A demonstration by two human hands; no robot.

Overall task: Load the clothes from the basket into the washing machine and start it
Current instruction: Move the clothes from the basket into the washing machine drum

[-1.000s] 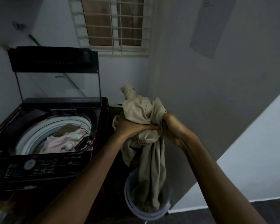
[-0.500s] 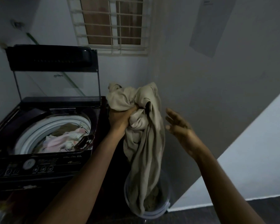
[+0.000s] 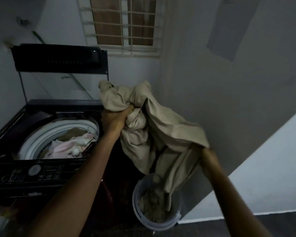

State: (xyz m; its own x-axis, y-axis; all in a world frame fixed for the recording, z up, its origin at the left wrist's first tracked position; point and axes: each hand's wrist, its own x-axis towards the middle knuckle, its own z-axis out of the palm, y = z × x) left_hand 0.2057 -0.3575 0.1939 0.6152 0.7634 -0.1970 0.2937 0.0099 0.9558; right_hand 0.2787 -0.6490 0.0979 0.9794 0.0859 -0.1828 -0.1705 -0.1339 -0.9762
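Step in hand: transfer of one garment from basket to washer. Your left hand (image 3: 117, 118) is clenched on a bunched upper part of the beige cloth (image 3: 162, 127), held just right of the washer (image 3: 46, 183) and above its rim level. Your right hand (image 3: 206, 155) sits lower and further right, under a fold of the same cloth; it appears to grip it, but the fingers are hidden, so I cannot tell for certain. The cloth's tail hangs down into the basket (image 3: 137, 207), which stands on the floor at near right, against the washer's side. More laundry remains in the basket.

The washer lid (image 3: 58, 58) stands upright at the far side. The drum (image 3: 61, 132) is open and already holds pink and pale items.

Judgement: loading is partly done; starting the machine is some way off. The next move calls for you to raise the cloth until its tail clears the basket rim, carry it left over the opening, and release it well inside, with no fold draped on the rim.

Writing: faint marks show on the lid glass and on the control panel (image 3: 32, 171); none is legible. A paper on the right wall is unreadable.
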